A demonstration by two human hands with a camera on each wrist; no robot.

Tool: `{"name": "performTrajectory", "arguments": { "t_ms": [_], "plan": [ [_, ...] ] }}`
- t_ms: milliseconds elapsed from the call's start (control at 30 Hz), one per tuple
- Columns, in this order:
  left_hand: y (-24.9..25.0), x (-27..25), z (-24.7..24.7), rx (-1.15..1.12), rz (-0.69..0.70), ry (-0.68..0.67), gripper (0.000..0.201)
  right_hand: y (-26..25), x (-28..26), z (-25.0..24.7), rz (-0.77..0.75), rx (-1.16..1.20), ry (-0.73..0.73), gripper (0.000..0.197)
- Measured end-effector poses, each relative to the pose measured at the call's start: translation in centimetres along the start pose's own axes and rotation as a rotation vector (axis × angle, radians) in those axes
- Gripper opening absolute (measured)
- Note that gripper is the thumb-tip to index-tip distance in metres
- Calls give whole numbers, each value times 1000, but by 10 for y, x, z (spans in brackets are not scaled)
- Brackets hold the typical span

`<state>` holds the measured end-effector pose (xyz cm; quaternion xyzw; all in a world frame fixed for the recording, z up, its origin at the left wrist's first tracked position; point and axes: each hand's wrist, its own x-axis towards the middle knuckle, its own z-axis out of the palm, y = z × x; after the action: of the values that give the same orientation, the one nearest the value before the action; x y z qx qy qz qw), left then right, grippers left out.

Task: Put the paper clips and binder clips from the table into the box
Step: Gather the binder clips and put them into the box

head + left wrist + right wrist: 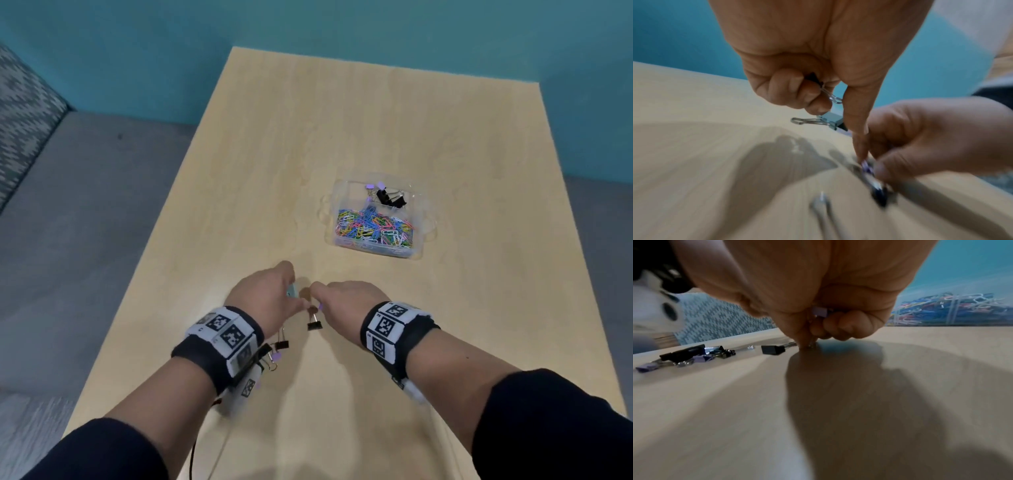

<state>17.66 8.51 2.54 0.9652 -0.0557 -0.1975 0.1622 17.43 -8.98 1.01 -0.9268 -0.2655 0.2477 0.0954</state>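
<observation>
My left hand (275,294) hovers low over the table's near middle. Its curled fingers grip a black binder clip (813,78), and a light blue binder clip (831,121) is pinched below it. Close beside it, my right hand (339,296) holds a purple binder clip (819,311) in curled fingers, with its fingertips down on the wood by the wire handle of a black binder clip (314,323). More black and purple binder clips (279,347) lie by my left wrist. The clear box (337,192) sits farther right with coloured paper clips (373,226) and binder clips (390,198) inside.
The light wooden table (308,154) stretches away to a teal wall. Grey floor and a patterned seat (24,113) lie off its left edge. The loose binder clips form a small heap (694,353) left of my right hand.
</observation>
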Motion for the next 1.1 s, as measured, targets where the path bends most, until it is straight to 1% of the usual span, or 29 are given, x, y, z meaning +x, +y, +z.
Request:
{"name": "performTrajectory", "arguments": {
  "t_ms": [67,133,200,300,400,500,533,600,667,733,833,900,1000,1033,1067,1100],
  "plan": [
    [7,19,-15,7,-7,57,39,3,-3,3,5,57,11,29],
    [22,44,-30,24,19,88,40,9,-8,6,38,118,31,20],
    [44,71,-44,39,66,98,41,16,-15,8,86,182,33,15],
    [81,114,-59,70,124,95,41,26,-33,10,158,320,-16,14],
    [114,151,-64,122,179,80,42,38,-55,12,244,437,-40,16],
    [135,176,-59,146,197,73,39,55,-75,13,309,483,2,13],
    [139,180,-56,141,201,63,41,62,-80,14,327,502,16,13],
    [141,183,-50,113,206,54,50,73,-87,11,370,512,37,13],
    [134,177,-49,56,221,98,55,85,-88,5,415,483,64,13],
    [118,162,-49,-24,208,149,51,98,-84,-9,437,469,92,13],
    [81,120,-44,-166,154,173,42,109,-67,-44,394,369,139,11],
    [53,80,-39,-192,100,164,38,111,-49,-73,348,265,166,12],
    [13,13,-29,-125,-27,95,31,115,-12,-113,329,169,216,27],
    [1,-8,-23,-75,-23,96,27,118,1,-122,330,142,243,26],
    [-5,-28,-21,3,24,84,23,120,14,-128,324,115,267,25],
    [-9,-46,-15,64,87,35,21,123,27,-131,326,99,272,24]
  ]
}}
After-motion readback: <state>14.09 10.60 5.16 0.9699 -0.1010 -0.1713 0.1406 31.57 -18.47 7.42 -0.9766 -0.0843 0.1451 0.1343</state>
